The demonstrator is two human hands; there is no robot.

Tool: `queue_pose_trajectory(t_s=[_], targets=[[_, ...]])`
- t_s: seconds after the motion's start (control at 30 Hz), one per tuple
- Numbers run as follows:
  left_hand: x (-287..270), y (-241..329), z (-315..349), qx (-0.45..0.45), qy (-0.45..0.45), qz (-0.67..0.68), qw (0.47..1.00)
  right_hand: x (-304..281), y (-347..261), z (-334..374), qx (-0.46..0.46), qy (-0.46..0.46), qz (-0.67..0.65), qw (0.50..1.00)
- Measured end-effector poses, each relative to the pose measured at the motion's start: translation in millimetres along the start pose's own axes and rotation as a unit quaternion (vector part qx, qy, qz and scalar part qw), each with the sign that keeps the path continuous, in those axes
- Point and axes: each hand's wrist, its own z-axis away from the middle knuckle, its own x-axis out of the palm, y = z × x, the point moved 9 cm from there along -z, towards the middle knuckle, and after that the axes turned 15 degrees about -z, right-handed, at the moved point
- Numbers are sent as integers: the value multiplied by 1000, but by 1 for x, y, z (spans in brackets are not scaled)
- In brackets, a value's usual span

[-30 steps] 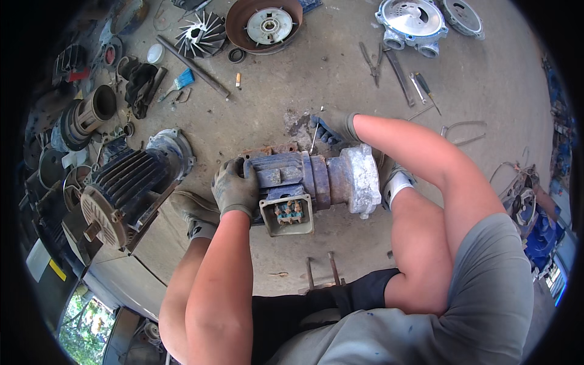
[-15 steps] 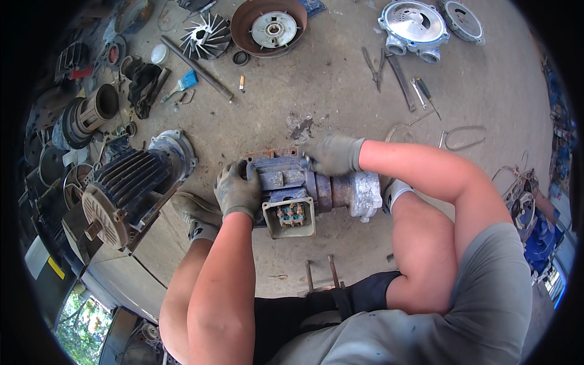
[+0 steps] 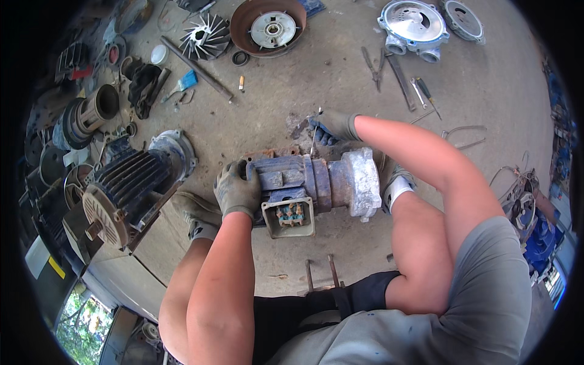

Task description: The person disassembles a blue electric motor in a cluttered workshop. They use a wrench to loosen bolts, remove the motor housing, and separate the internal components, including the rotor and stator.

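A blue, rusty electric motor (image 3: 280, 176) lies on its side on the concrete between my feet. Its square terminal box (image 3: 289, 234) has no lid, so the terminals inside show. At the motor's right end is a rough silver-coated flange (image 3: 362, 185). My gloved left hand (image 3: 236, 191) rests over the motor's left end, fingers spread along the ribbed housing. Beyond the motor's far side, my gloved right hand (image 3: 333, 126) is closed around a slim metal tool (image 3: 313, 147), whose kind I cannot make out. The tool's lower end reaches down to the housing's far edge.
A second motor (image 3: 131, 182) stands close on the left. Further off lie a fan wheel (image 3: 205, 36), a rusty round cover (image 3: 243, 21), a brush (image 3: 182, 84), pliers (image 3: 374, 68), a wrench (image 3: 418, 92) and a silver pump casing (image 3: 413, 27).
My right hand has moved away from me, off the motor's top to beyond its far side, and the slim tool in it now shows. My left hand stays in place.
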Motion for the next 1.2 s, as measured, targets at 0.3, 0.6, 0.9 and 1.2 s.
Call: queue_pose_trajectory(t_s=[0.3,0.6,0.9,1.2], targets=[[1,-1,0,-1,-4,3,1000,10,-9,18,-73,-55,89,992],[1,-1,0,-7,-2,8,1000,27,-41,97,-281,48,263,922],[1,0,-1,5,7,-4,1000,-11,17,0,57,51,-98,992],[1,0,0,0,10,-5,1000,-16,38,-4,81,37,-178,980]])
